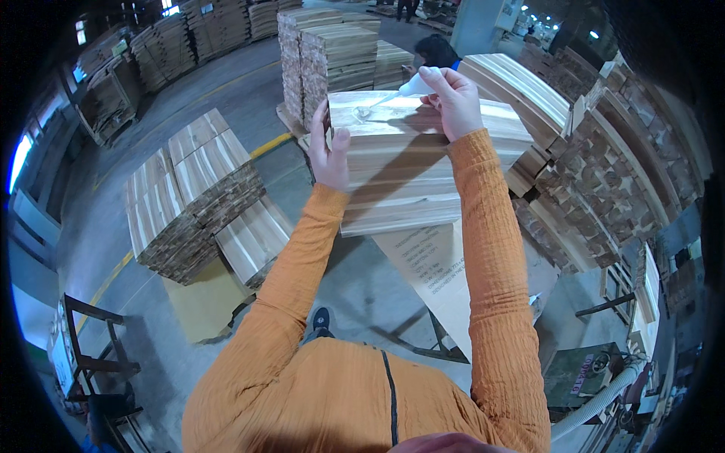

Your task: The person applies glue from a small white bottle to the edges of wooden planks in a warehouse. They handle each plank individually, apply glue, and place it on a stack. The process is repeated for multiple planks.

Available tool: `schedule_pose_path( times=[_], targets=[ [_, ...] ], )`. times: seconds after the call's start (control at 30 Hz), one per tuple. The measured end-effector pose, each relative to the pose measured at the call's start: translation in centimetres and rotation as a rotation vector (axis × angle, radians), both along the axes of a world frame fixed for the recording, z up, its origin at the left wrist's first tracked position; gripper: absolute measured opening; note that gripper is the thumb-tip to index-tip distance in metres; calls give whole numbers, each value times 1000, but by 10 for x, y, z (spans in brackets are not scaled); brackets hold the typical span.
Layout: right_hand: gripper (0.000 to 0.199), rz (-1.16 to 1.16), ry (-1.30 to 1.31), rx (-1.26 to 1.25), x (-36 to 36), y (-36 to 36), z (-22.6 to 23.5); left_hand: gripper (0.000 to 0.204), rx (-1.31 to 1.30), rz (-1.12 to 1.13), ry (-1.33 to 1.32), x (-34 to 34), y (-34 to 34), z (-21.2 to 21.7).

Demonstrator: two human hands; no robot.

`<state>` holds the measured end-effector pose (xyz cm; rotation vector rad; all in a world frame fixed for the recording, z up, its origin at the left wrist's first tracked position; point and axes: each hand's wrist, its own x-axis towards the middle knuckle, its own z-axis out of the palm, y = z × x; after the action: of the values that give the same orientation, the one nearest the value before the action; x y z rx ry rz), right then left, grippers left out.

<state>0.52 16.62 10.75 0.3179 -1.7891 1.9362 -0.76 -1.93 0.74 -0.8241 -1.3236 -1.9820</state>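
Note:
My right hand (459,100) is closed round a small white squeeze bottle (417,84) with a thin nozzle. The bottle slants down to the left, its tip just above a wet-looking knot on a pale wooden board (396,119). Whether the tip touches the wood I cannot tell. At the board's left end, my left hand (330,157) grips the edge, fingers along the end and thumb towards the near side. Under and in front of this board lie more wide wooden boards (408,181), crossed by the shadow of my arm.
A printed cardboard sheet (427,260) sticks out below the boards. Stacks of wood stand at left (192,189), behind (340,57) and at right (604,174). Beyond the board a person's dark head (436,51) shows. A ribbed hose (604,396) runs at lower right.

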Motion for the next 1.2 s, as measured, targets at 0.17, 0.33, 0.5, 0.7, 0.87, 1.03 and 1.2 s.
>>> schedule_pose_path(
  times=[0.17,0.33,0.5,0.7,0.87,1.03,1.2],
  targets=[
    [27,-14,-5,37,3,-5,0,67,2,36,30,-9,-2,-8],
    [28,-58,3,108,1,-2,-2,67,-16,12,0,-3,1,-3],
    [28,-49,12,132,0,-8,-1,67,-16,20,-8,-5,-2,-6],
    [27,-55,-26,151,4,-8,2,68,-5,19,-19,-6,-1,-7],
    [29,-48,-1,152,-1,-5,-2,68,2,18,-2,-7,0,-7],
    [30,-72,7,147,-1,-5,-2,69,5,17,-13,-3,-1,-5],
    [30,-72,13,167,1,-5,-2,65,-68,45,-4,-3,-2,-5]
  ],
)
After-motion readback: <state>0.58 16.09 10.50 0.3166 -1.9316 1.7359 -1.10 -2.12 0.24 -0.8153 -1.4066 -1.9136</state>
